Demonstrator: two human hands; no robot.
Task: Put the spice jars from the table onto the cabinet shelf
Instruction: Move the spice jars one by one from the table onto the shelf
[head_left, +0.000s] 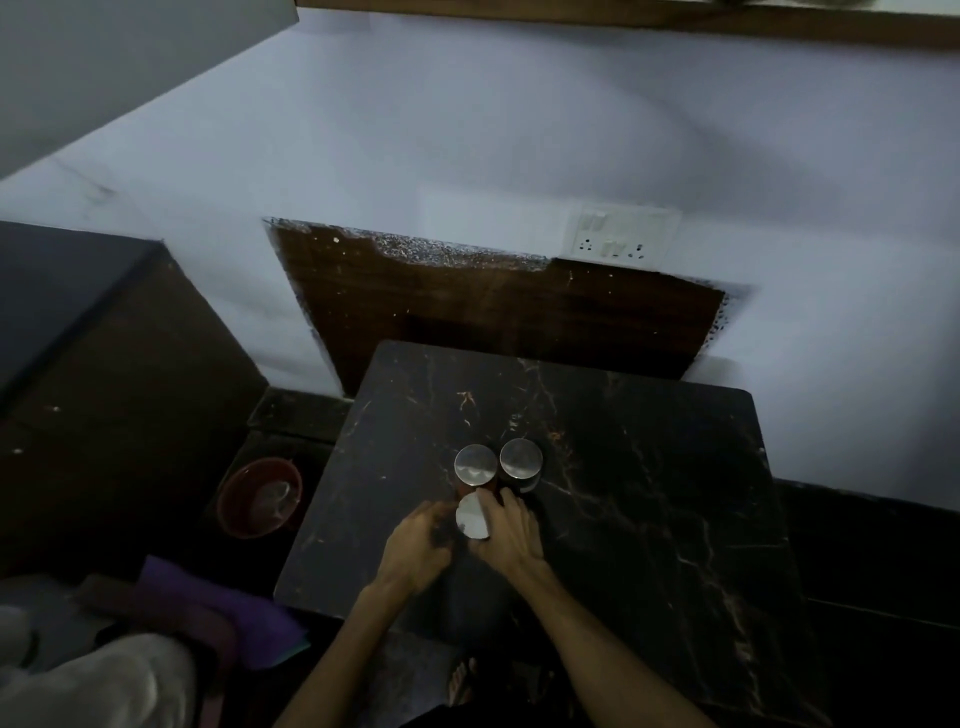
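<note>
Three spice jars with round silver lids stand close together on the dark marble table (649, 493). Two stand side by side farther back, the left jar (475, 464) and the right jar (521, 458). The nearest jar (471, 515) sits between my hands. My left hand (415, 540) curls against its left side and my right hand (506, 535) wraps its right side, fingers reaching toward the lid. The jar's body is mostly hidden by my hands. The scene is dim.
A dark cabinet (104, 364) stands left of the table. A reddish bowl (260, 496) sits on the floor between them. Purple cloth (218, 608) lies at lower left. A switch and socket plate (621, 236) is on the wall above a brown panel (493, 312).
</note>
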